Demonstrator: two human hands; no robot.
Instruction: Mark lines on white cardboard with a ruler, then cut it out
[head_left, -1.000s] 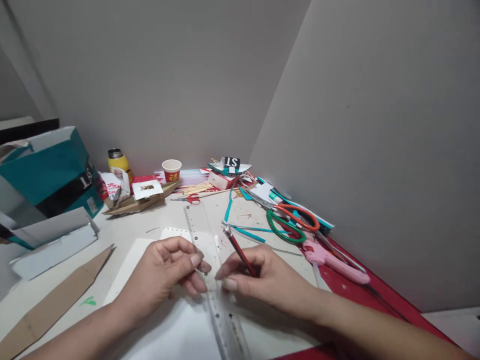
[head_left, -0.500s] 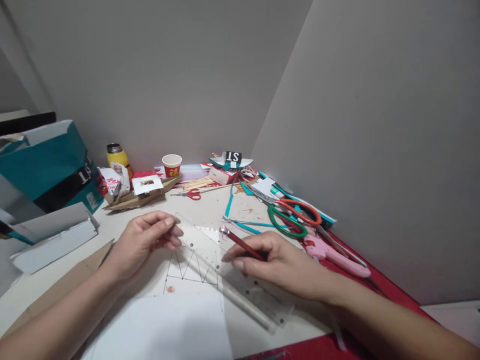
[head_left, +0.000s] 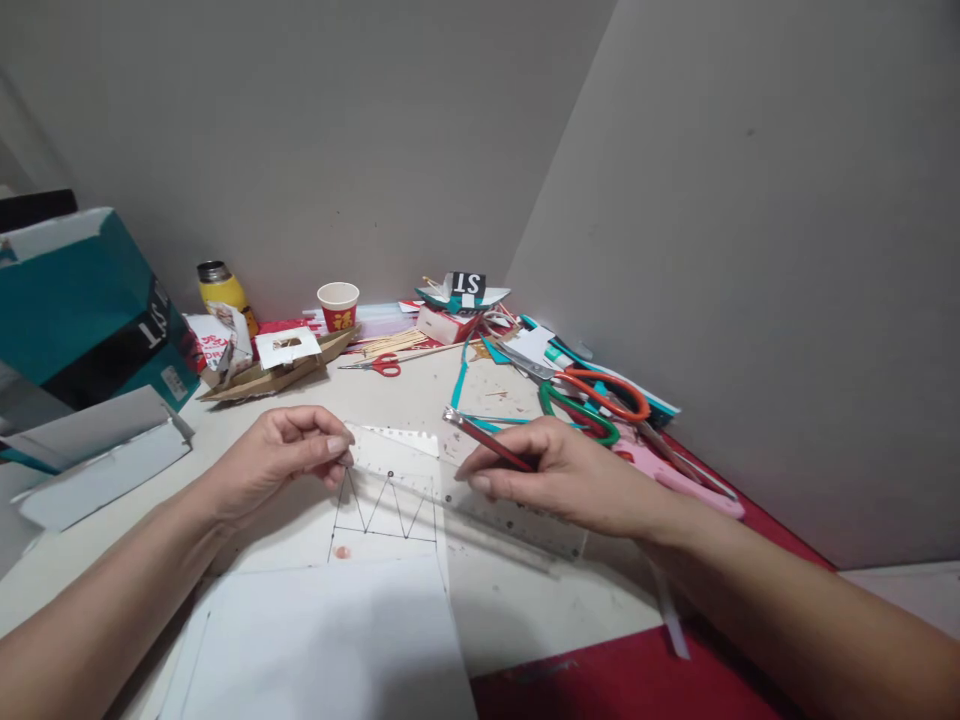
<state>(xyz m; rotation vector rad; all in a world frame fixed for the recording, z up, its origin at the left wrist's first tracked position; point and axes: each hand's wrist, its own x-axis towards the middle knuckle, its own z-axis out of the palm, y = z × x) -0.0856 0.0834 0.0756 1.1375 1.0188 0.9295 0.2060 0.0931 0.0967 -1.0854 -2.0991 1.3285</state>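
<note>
My left hand [head_left: 296,455] pinches the left end of a clear plastic ruler [head_left: 480,510], which slants down to the right. Between the fingers of my right hand [head_left: 562,475] lies a dark red pen [head_left: 491,441], its silvery end pointing up and left. The fingertips of that hand are at the ruler's upper edge; whether they grip it I cannot tell. Under the ruler is a white sheet [head_left: 382,552] bearing a black zigzag between two lines. Another white sheet [head_left: 322,640] overlaps its near part.
Large scissors with orange and green handles [head_left: 611,392] and a pink tool [head_left: 694,485] lie at right. Small red scissors [head_left: 385,365], a paper cup [head_left: 339,308], a cardboard boat shape [head_left: 281,378] and a yellow bottle [head_left: 227,292] are farther back. A teal box [head_left: 75,300] stands left.
The ruler has swung to a flatter slant, its right end rising in view. My right hand has moved up slightly with the pen. The camera view has shifted a little.
</note>
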